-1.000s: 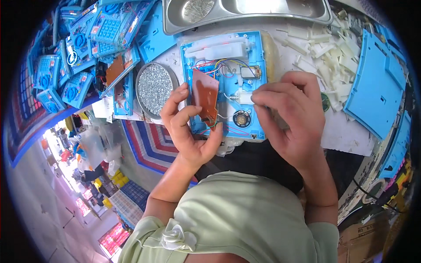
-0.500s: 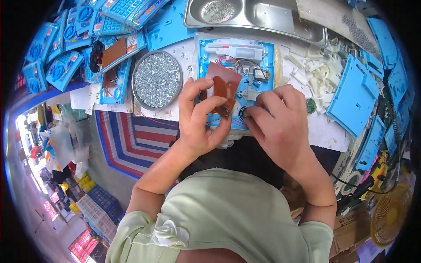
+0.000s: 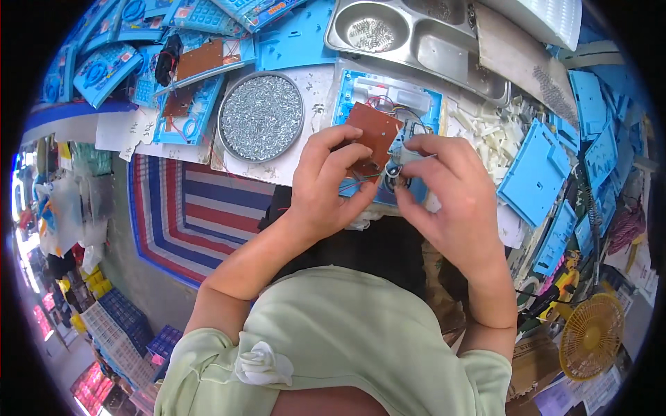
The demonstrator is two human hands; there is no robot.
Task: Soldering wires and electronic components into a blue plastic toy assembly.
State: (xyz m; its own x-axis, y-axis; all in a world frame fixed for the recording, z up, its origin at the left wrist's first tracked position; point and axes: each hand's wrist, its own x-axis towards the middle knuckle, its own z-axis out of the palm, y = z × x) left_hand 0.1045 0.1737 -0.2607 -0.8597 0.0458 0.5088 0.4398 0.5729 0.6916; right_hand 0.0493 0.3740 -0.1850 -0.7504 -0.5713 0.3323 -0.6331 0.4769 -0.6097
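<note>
A reddish-brown circuit board (image 3: 375, 130) is pinched at its lower left edge by my left hand (image 3: 322, 179), whose fingers are closed on it. It is tilted above an open light-blue plastic housing (image 3: 344, 93), in which a white part and coloured wires show. My right hand (image 3: 454, 197) is closed, thumb and fingertips gripping a small round part (image 3: 393, 169), dark with a pale rim, beside the board's lower right corner. Thin wires run near the fingertips of both hands. The fingers hide much of the small part and the near side of the housing.
A round tray of small screws (image 3: 260, 118) sits left of the housing. Behind stands a metal compartment tray (image 3: 423, 52). White plastic pieces (image 3: 492, 139) and blue panels (image 3: 534, 173) lie on the right, a yellow fan (image 3: 591, 336) below them. Blue assemblies (image 3: 107, 73) are piled at the far left.
The camera view has shifted, so the table items sit differently. My right hand has brought the small round part up against the board's lower corner. My left hand still grips the board.
</note>
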